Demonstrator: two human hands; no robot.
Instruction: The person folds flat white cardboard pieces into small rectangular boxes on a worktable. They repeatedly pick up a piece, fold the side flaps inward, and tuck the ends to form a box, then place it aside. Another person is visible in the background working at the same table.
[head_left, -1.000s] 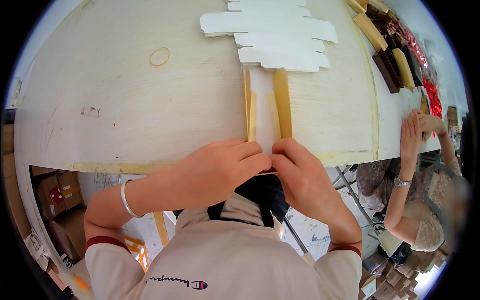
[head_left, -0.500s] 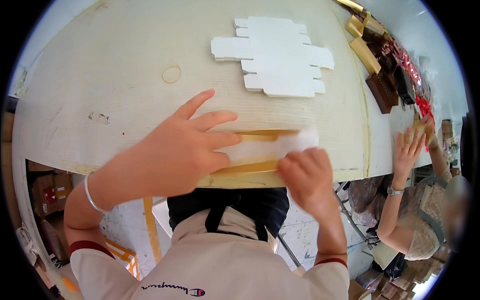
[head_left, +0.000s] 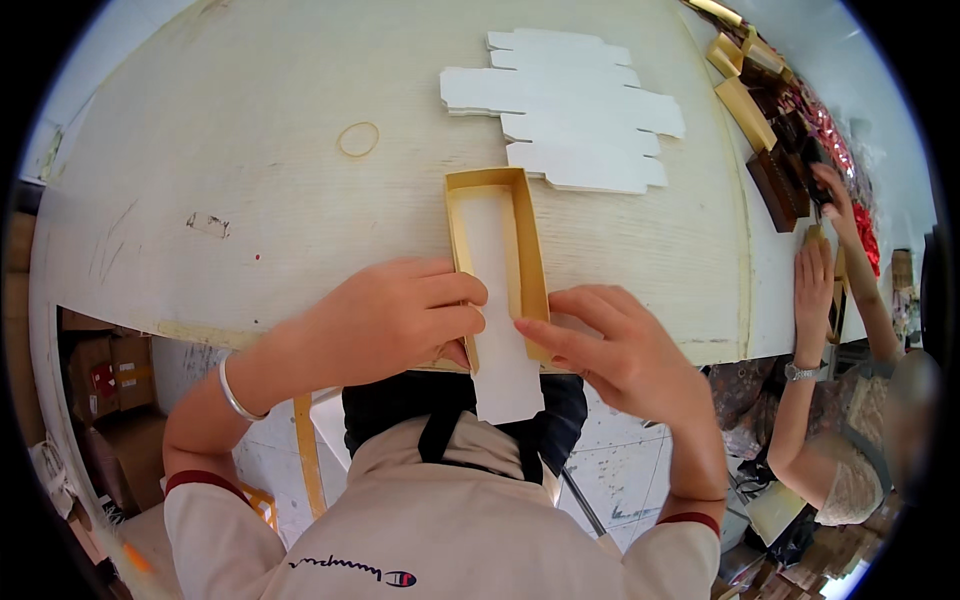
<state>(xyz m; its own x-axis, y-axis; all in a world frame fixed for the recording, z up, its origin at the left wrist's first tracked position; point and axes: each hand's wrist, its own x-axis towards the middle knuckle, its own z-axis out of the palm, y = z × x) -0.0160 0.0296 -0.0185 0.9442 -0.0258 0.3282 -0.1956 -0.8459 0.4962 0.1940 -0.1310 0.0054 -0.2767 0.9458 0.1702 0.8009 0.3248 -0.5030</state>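
A long, narrow cardboard box (head_left: pixel 527 240), gold on its walls with a white inner base, lies at the table's front edge with its length pointing away from me. Its far end wall stands up. At the near end a white flap (head_left: pixel 508 395) lies unfolded and juts past the edge. My left hand (head_left: pixel 415 308) pinches the left wall near that end, fingertips over its top. On the opposite side, my right hand (head_left: pixel 620 345) grips the right wall, its index fingertip inside the box and the other fingers outside.
A stack of flat white box blanks (head_left: pixel 575 110) lies beyond the box on the table (head_left: pixel 280 200). A rubber band (head_left: pixel 357 140) rests to the left. At far right, another person's hand (head_left: pixel 815 285) works beside brown and gold boxes (head_left: pixel 775 185).
The box was crosswise and blurred; it has turned lengthwise away from me. My left hand, spread before, has closed on its left wall. The co-worker's far hand has reached toward the boxes.
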